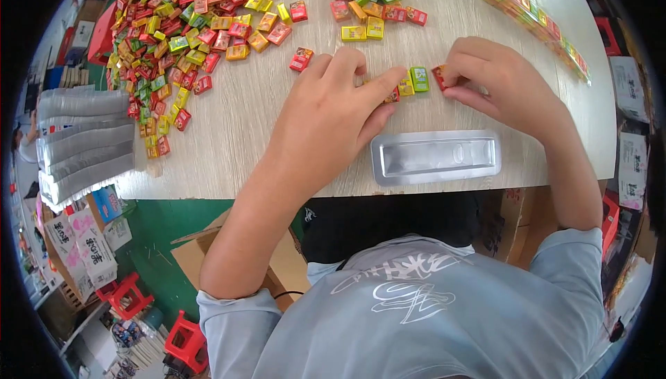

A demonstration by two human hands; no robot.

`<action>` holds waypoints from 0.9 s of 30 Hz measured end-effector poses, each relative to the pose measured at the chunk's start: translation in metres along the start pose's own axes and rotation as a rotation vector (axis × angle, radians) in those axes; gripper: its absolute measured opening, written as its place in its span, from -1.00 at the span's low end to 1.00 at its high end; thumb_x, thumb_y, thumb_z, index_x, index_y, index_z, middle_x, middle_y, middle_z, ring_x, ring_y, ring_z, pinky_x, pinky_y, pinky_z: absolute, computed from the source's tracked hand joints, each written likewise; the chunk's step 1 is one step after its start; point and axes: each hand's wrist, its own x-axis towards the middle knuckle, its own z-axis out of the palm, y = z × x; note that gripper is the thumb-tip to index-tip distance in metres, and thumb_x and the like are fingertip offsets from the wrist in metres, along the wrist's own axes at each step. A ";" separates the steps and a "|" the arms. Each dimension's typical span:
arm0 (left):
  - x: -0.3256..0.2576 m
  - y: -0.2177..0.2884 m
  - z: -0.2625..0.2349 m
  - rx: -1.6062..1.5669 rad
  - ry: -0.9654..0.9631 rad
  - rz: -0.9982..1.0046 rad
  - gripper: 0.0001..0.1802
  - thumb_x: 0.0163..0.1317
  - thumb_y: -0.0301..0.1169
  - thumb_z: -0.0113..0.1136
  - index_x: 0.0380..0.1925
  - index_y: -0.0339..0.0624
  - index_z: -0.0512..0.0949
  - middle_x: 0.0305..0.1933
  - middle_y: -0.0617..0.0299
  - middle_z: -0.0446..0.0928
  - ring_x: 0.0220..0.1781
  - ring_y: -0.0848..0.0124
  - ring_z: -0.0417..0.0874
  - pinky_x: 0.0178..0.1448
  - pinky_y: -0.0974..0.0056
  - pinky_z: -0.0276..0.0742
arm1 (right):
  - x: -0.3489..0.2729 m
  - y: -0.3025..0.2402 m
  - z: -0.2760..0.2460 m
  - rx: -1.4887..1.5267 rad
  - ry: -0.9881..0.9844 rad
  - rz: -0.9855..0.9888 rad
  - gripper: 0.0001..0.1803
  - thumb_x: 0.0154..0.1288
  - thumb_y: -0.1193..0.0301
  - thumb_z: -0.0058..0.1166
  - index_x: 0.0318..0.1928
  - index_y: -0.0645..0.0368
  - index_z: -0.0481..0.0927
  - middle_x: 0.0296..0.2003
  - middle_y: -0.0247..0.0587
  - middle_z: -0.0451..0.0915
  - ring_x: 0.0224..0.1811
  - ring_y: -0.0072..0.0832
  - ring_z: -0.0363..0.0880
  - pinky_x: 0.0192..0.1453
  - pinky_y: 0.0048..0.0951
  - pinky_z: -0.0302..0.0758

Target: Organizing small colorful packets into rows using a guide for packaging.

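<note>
Left hand: the left hand (333,112) is laid palm-down on the desk (243,122), fingers curled and narrowed, the fingertips pressed against the left end of a short row of wrapped sweets (409,82). Whether a piece is pinched under the fingers cannot be told.
Right hand: the right hand (496,77) is set at the right end of the same row, fingers closed narrowly on a red sweet (439,76), which is held at its edge.
Row position: the row lies on the desk between the two hands, just beyond the metal tray (436,158); a green sweet (419,78) and a yellow sweet (406,86) stand side by side in it, touching.
Handling, judged: the pieces appear small, light and block-shaped, fairly stiff inside a glossy wrapper. The wrapper is likely slippery, so a piece is probably best taken by two opposite flat sides with the fingertips, not by the folded ends. A pressed row may buckle if squeezed from the ends only.
Tray: a shallow, silver, oblong tray lies near the desk's front edge, nothing visible in it.
Loose stock: a large heap of sweets (173,32) is spread far left; a smaller cluster (368,1) lies far centre.
Finished strip: a long packed strip (538,25) lies far right.
Trays in reserve: a stack of silver trays (83,136) lies at the left edge.
</note>
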 end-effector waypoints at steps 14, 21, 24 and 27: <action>0.000 0.001 -0.001 -0.023 0.003 -0.025 -0.53 0.30 -0.40 0.43 0.23 0.07 0.69 -0.06 0.11 0.47 -0.05 0.11 0.58 0.10 0.05 0.56 | 0.011 -0.001 0.020 -0.065 0.130 -0.035 -0.70 0.33 0.37 0.36 -0.02 0.12 0.56 -0.07 -0.11 0.57 -0.06 -0.10 0.64 0.01 -0.15 0.58; 0.001 0.002 -0.003 0.001 0.002 -0.006 -0.56 0.29 -0.40 0.42 0.20 0.06 0.70 -0.07 0.12 0.47 -0.05 0.11 0.58 0.09 0.05 0.56 | 0.017 0.000 0.013 -0.047 0.151 0.070 -0.71 0.37 0.38 0.32 0.03 0.14 0.57 -0.11 -0.08 0.60 -0.05 -0.07 0.64 0.03 -0.11 0.59; -0.004 0.000 -0.003 -0.013 0.012 -0.015 -0.57 0.30 -0.41 0.41 0.18 0.05 0.71 -0.06 0.11 0.50 -0.07 0.11 0.59 0.09 0.05 0.57 | 0.044 -0.003 0.028 -0.077 0.223 0.023 -0.67 0.39 0.38 0.31 0.11 0.11 0.60 -0.07 -0.10 0.61 -0.04 -0.09 0.65 0.02 -0.12 0.61; -0.007 0.000 -0.004 -0.001 0.016 -0.030 -0.59 0.31 -0.41 0.39 0.17 0.05 0.72 -0.04 0.11 0.52 -0.08 0.11 0.60 0.09 0.04 0.57 | 0.058 -0.001 0.033 -0.144 0.236 -0.008 -0.62 0.39 0.39 0.30 0.19 0.05 0.62 -0.04 -0.13 0.61 -0.04 -0.11 0.66 0.02 -0.15 0.63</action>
